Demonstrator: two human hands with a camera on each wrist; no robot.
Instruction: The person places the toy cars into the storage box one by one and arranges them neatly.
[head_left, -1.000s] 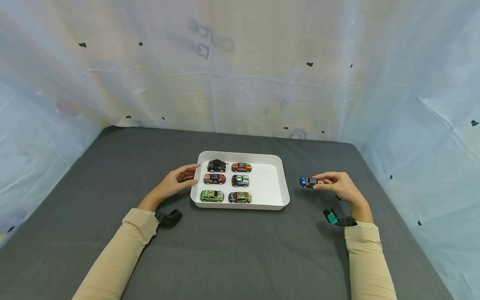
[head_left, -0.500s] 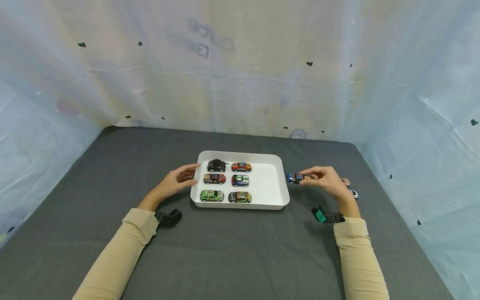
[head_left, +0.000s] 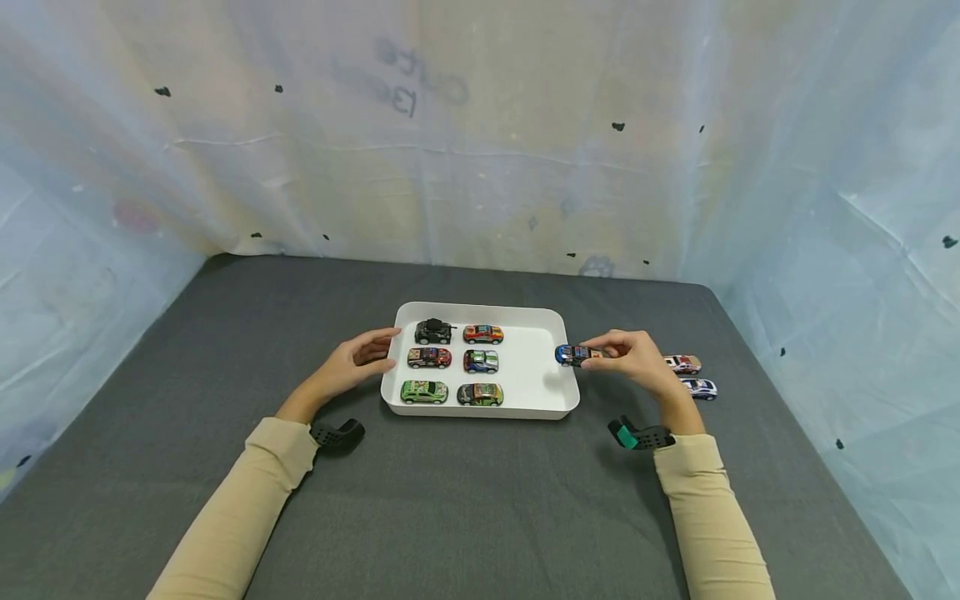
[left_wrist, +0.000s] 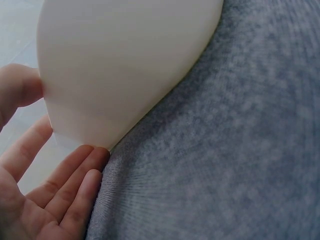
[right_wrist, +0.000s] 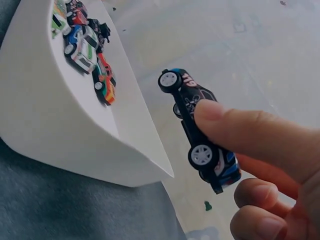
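Observation:
My right hand [head_left: 633, 361] pinches a blue and black toy car [head_left: 576, 355] between thumb and fingers, over the right rim of the white tray [head_left: 536, 354]. In the right wrist view the toy car [right_wrist: 200, 130] is tilted, its white wheels showing, with the thumb [right_wrist: 250, 132] pressed on its side. My left hand [head_left: 358, 357] rests at the tray's left wall, fingers fairly straight. The left wrist view shows those fingertips [left_wrist: 97, 155] touching the tray's outer side [left_wrist: 120, 75] down by the cloth. Several toy cars stand in the tray's left and middle, among them a green one [head_left: 423, 392].
Right of the tray, beyond my right wrist, a red and white toy car [head_left: 683, 364] and a white and purple one [head_left: 700, 388] stand on the grey cloth [head_left: 480, 500]. Pale hanging sheets [head_left: 480, 167] enclose the table's back and sides.
My right hand has moved left with the blue and black toy car, from beside the tray to over its right rim. Two toy cars behind it came into view. The left hand stayed put.

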